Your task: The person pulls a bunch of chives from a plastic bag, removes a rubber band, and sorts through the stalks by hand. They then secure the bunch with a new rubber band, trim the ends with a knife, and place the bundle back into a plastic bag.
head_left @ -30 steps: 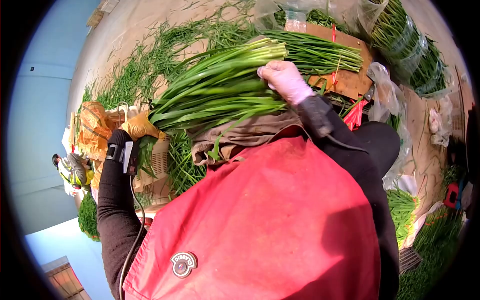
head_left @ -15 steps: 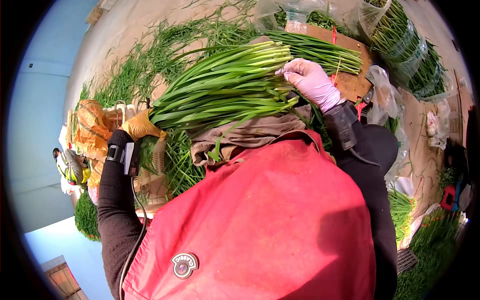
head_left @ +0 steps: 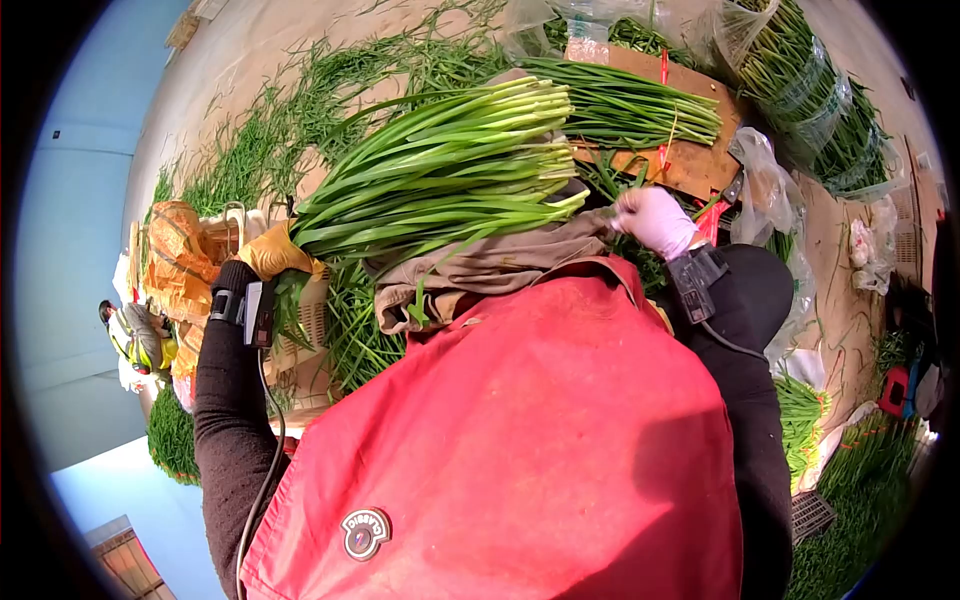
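A large bunch of long green stalks (head_left: 450,165) lies across my lap on a brown cloth (head_left: 450,270), pale cut ends to the right. My left hand (head_left: 275,252), in a yellow-orange glove, is wrapped round the leafy end of the bunch. My right hand (head_left: 655,220), in a pale pink glove, is to the right of the pale ends, just off the cloth. Its fingers are blurred and bent together; whatever may be between them cannot be made out. Behind it, a tied bunch (head_left: 640,110) rests on a brown board (head_left: 690,165).
Plastic-wrapped stalks (head_left: 815,100) lie at the upper right, near a clear bag (head_left: 770,190). Loose leaves (head_left: 260,140) litter the floor. An orange bag (head_left: 180,250) stands at the left, with a person (head_left: 140,340) beyond. More bunches (head_left: 800,425) lie at the lower right.
My right hand has moved from the pale ends of the bunch down and to the right. My left hand keeps its hold on the leafy end.
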A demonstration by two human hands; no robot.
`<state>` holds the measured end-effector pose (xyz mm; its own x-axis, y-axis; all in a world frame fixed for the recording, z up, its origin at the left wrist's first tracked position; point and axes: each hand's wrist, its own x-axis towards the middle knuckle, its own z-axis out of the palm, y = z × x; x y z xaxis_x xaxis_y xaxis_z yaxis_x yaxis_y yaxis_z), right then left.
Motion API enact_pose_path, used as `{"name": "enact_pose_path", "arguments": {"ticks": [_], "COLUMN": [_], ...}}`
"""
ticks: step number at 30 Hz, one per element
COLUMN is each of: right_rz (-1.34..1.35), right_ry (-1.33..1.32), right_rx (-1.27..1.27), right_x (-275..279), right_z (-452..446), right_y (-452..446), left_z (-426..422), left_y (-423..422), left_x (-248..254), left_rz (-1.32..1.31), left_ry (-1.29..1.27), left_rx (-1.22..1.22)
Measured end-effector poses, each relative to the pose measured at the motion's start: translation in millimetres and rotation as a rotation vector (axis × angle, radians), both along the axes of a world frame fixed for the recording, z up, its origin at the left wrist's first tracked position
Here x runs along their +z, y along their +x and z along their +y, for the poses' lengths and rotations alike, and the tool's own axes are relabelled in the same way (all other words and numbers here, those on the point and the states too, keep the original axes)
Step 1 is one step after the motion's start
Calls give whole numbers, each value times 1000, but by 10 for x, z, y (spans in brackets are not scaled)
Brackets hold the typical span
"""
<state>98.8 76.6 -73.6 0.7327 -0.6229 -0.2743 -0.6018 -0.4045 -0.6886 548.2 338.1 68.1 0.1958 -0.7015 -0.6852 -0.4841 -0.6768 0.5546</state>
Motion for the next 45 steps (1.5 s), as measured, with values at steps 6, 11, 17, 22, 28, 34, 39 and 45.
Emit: {"name": "enact_pose_path", "arguments": {"ticks": [6,11,17,22,28,34,39,45], "right_rz": [-357,-374,-763,-645,-754,-168,-679,-707], "right_ry": [46,466,649,706,760,-94,488,937], "right_rx": [-44,-207,-261,-71,-76,93,-28,59], "right_x": [358,203,232,384,494,621,370,308], "right_z": [-61,-188,22,-30,-206,-124,143,-84], "right_y": [110,909,1031,635,432,1032,1244,679], "left_z": [-13,-61,-3,-89,-34,-18,-41,-60], "left_y": [-21,-166,-8,-83,154,192,148,147], "left_x": [13,127,107,119,-74,-121,-87,-41], "left_rz": [-67,-16,2,-19,-87,13,-26,-92], "left_ry": [-17,-75,55,73,37,5,12,62], "left_rx": [-32,51,45,-35,-202,-75,-114,-130]}}
